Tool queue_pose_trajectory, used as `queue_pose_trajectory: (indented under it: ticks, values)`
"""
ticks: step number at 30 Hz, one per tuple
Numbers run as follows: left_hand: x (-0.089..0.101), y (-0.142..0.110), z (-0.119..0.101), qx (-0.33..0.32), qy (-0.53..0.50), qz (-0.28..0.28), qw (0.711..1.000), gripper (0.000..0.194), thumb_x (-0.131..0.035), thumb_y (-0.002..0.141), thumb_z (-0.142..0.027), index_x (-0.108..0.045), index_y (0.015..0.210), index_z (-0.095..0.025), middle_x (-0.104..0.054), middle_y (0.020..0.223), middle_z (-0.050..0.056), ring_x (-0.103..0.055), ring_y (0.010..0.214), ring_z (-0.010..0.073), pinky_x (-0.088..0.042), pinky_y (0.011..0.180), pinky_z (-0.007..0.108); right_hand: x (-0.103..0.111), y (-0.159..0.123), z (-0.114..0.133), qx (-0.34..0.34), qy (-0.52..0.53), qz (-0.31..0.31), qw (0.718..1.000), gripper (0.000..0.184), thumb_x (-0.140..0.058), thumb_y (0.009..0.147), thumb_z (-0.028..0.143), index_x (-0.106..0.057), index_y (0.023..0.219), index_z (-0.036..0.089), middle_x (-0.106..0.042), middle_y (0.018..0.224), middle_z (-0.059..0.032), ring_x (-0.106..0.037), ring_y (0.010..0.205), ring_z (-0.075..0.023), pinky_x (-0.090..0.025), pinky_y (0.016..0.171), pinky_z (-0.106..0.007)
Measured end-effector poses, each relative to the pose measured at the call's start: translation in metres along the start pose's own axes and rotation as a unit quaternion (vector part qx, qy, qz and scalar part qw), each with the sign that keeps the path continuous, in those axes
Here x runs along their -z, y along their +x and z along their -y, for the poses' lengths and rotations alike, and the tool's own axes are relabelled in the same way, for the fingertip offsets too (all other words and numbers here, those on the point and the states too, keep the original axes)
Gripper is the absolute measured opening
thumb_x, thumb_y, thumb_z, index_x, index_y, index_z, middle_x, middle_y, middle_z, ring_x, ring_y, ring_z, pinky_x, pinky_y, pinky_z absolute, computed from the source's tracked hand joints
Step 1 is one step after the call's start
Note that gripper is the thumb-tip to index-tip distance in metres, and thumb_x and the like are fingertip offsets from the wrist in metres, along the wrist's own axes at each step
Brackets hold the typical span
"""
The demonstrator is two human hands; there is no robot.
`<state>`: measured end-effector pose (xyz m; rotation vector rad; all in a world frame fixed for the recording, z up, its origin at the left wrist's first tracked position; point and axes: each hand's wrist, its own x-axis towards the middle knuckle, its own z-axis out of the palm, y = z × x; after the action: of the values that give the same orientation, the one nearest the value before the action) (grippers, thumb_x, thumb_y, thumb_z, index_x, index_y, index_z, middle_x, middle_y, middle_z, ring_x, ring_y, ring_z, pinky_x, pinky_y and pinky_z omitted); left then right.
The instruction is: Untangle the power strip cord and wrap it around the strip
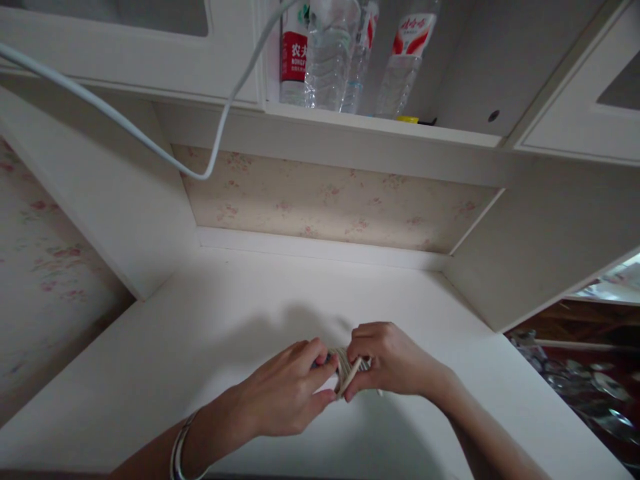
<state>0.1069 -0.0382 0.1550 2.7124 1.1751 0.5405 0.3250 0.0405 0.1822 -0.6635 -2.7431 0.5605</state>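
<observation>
Low in the middle of the head view, both hands meet over a small bundle of beige cord. The cord lies in several turns round something that is mostly hidden; a dark bit and a white bit show beside my left fingers. My left hand is closed on the left end of the bundle, with a bangle on that wrist. My right hand pinches a strand of the cord at the right side. A short pale end sticks out below the right fingers.
Beneath the hands is a white desk top between side panels. Overhead, a shelf holds several plastic bottles. A white cable hangs at upper left. Shiny items lie beyond the right edge.
</observation>
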Motion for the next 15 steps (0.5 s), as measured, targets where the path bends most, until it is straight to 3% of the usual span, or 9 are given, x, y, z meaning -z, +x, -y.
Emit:
queue_pose_trajectory:
  ticks: [5, 9, 15]
  values:
    - [-0.001, -0.003, -0.006, -0.028, -0.01, -0.002, 1.0, 0.022, -0.057, 0.088, -0.031, -0.057, 0.104, -0.016, -0.054, 0.096, 0.006, -0.055, 0.082, 0.018, -0.052, 0.073, 0.029, 0.003, 0.014, -0.023, -0.012, 0.167, 0.042, 0.985, 0.042, -0.082, 0.056, 0.055, -0.068, 0.07, 0.017, -0.058, 0.064, 0.0022, -0.049, 0.06, -0.0098, -0.034, 0.055, -0.021]
    - [-0.002, -0.007, -0.01, -0.049, -0.039, -0.032, 0.997, 0.039, -0.064, 0.081, -0.049, -0.055, 0.103, -0.018, -0.054, 0.093, 0.005, -0.055, 0.078, 0.0172, -0.051, 0.067, 0.027, -0.009, 0.022, -0.043, -0.063, 0.303, 0.053, 0.949, 0.044, -0.087, 0.049, 0.049, -0.067, 0.066, 0.014, -0.054, 0.059, 0.0034, -0.042, 0.056, -0.0085, -0.032, 0.051, -0.02]
    - [-0.002, -0.012, -0.011, -0.058, -0.081, -0.102, 0.99, 0.028, -0.066, 0.082, -0.032, -0.048, 0.099, -0.018, -0.054, 0.096, 0.005, -0.056, 0.083, 0.0169, -0.051, 0.07, 0.026, -0.038, 0.03, -0.059, -0.138, 0.496, 0.07, 0.855, 0.05, -0.086, 0.045, 0.051, -0.059, 0.061, 0.013, -0.05, 0.055, 0.0043, -0.041, 0.05, -0.0078, -0.031, 0.047, -0.02]
